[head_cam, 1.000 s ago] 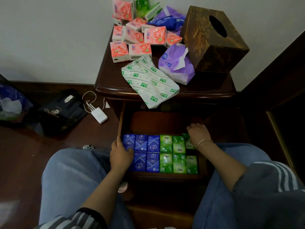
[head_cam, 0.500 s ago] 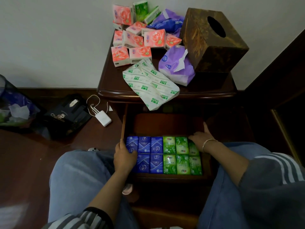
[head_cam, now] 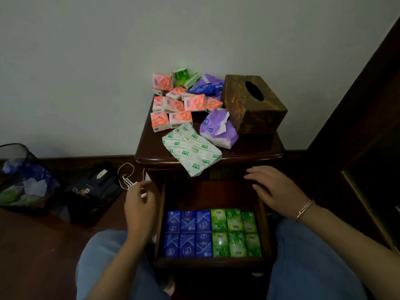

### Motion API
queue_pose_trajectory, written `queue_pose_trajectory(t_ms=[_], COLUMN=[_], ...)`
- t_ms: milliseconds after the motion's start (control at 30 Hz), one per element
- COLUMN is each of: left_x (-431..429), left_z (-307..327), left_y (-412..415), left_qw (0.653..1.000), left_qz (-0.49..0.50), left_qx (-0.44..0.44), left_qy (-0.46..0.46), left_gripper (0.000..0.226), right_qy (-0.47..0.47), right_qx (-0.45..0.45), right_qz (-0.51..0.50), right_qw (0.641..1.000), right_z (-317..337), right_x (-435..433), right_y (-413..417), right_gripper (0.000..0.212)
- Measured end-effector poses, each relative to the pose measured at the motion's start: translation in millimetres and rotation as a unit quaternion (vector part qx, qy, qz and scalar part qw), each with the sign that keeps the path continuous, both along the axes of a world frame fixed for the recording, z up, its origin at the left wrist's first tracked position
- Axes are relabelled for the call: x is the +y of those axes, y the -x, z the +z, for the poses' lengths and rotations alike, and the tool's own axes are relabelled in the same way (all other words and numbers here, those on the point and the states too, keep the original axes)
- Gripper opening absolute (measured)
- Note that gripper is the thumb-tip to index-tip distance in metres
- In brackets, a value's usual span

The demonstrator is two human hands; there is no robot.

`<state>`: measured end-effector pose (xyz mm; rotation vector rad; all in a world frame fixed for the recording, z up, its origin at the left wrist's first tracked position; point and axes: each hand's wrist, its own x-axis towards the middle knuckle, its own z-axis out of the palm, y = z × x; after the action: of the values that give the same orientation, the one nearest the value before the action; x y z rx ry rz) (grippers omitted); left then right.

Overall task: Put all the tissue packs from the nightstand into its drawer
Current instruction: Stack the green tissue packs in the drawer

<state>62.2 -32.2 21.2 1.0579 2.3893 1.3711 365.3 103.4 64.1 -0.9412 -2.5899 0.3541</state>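
Note:
The dark wooden nightstand has its drawer pulled out. Blue tissue packs and green tissue packs lie in two neat rows at the drawer's front. On top lie several pink tissue packs, two green ones at the back, purple packs and a white ROYO pack hanging over the front edge. My left hand hovers left of the drawer, fingers loosely curled, holding nothing. My right hand hovers flat over the drawer's back right, fingers straight.
A brown wooden tissue box stands at the nightstand's right. On the floor to the left are a white charger with cable, a black box and a mesh bin. Dark furniture rises on the right.
Both hands have lifted out of the drawer, away from the packs. My head has tilted up, so the nightstand sits lower in view.

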Motion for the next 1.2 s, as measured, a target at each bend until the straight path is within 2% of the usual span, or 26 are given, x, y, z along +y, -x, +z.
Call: queue_pose_trajectory(t_ms=[100, 167, 300, 400, 533, 767, 833, 1000, 1200], left_x=[18, 39, 86, 123, 166, 281, 328, 422, 460], left_z=[36, 55, 77, 87, 99, 121, 127, 118, 105], left_y=[20, 32, 51, 67, 92, 116, 113, 104, 102], left_qw=[0.996, 0.992, 0.984, 0.975, 0.973, 0.949, 0.938, 0.891, 0.829], left_qz=[-0.023, -0.046, -0.096, -0.124, -0.133, -0.186, -0.195, -0.206, -0.201], left_qx=[0.069, 0.099, 0.142, 0.181, 0.190, 0.254, 0.285, 0.372, 0.454], left_qy=[-0.051, -0.057, -0.038, -0.019, -0.016, -0.013, 0.013, 0.160, 0.258], left_gripper=[0.023, 0.021, 0.019, 0.019, 0.020, 0.025, 0.036, 0.072, 0.091], right_qy=[-0.056, -0.082, -0.047, -0.038, 0.015, 0.007, 0.013, 0.007, 0.025], right_qx=[0.065, 0.076, -0.012, -0.079, -0.165, -0.109, -0.095, -0.084, -0.063], right_qz=[0.000, 0.008, -0.006, -0.017, 0.004, -0.010, -0.017, -0.022, 0.003], right_qw=[0.996, 0.994, 0.999, 0.996, 0.986, 0.994, 0.995, 0.996, 0.998], right_z=[35, 48, 54, 44, 7, -17, -15, -12, -16], right_x=[22, 41, 85, 116, 131, 133, 130, 128, 131], right_y=[37, 72, 152, 204, 226, 225, 226, 228, 227], right_gripper=[0.026, 0.030, 0.055, 0.065, 0.077, 0.081, 0.081, 0.081, 0.081])
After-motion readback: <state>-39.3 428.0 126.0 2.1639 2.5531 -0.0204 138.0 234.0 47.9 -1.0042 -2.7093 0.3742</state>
